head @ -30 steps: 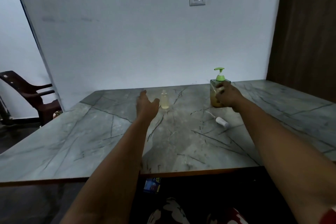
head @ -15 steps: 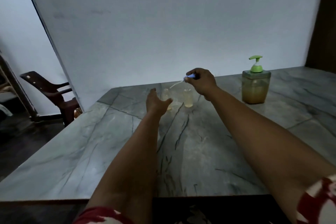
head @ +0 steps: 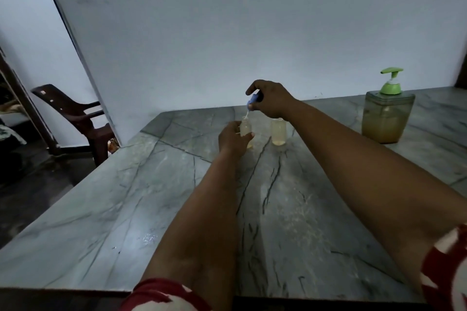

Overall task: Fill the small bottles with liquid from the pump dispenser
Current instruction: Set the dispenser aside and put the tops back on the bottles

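My left hand (head: 233, 137) grips the small clear upright bottle (head: 245, 129) on the grey marble table (head: 126, 209); my right hand (head: 271, 101) pinches a blue-capped spray top (head: 252, 101), its tube pointing down into the neck.

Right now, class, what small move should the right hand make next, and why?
Probably lower the blue cap so its tube slides fully into the small bottle: the tube's tip sits at the mouth, and the left hand steadies the bottle.
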`<state>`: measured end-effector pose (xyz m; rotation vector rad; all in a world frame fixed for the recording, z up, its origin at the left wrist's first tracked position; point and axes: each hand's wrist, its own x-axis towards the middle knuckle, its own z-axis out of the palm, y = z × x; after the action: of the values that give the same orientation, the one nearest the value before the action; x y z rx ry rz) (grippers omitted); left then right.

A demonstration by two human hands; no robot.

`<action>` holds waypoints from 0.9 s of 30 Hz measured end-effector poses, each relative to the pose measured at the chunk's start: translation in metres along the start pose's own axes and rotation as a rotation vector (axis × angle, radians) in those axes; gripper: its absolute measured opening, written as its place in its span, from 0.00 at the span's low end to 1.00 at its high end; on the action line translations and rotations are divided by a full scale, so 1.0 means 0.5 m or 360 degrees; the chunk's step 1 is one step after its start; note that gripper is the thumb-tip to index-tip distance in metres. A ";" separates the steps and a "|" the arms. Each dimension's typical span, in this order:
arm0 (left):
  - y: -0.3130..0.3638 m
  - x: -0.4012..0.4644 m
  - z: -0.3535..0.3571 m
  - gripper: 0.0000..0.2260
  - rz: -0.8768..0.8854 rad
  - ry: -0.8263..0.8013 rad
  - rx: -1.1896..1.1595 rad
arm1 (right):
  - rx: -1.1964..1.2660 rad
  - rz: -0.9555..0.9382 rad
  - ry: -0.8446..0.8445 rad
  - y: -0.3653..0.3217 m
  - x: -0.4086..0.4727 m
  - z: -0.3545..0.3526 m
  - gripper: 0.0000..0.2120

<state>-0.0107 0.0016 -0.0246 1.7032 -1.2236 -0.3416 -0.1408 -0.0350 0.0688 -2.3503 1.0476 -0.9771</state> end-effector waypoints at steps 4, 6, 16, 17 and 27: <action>-0.007 0.003 -0.001 0.22 -0.0018 -0.0003 -0.0066 | -0.0043 0.0017 -0.0120 -0.010 0.012 0.029 0.16; -0.011 0.003 -0.002 0.22 -0.0015 -0.0024 -0.0082 | -0.0081 0.0034 -0.0172 -0.005 0.011 0.044 0.14; -0.017 0.006 -0.004 0.26 -0.0034 -0.0068 -0.0113 | -0.0441 0.0029 -0.0004 0.006 0.028 0.084 0.17; -0.016 0.004 -0.006 0.27 -0.0034 -0.0074 -0.0121 | -0.0482 0.0030 -0.0028 0.003 0.031 0.085 0.21; -0.012 0.006 -0.007 0.23 -0.0004 -0.0104 -0.0067 | -0.0692 -0.0008 -0.0216 -0.017 0.061 0.064 0.15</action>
<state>-0.0034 0.0010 -0.0271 1.6691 -1.2535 -0.4247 -0.0987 -0.0508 0.0652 -2.7160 1.3046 -0.6246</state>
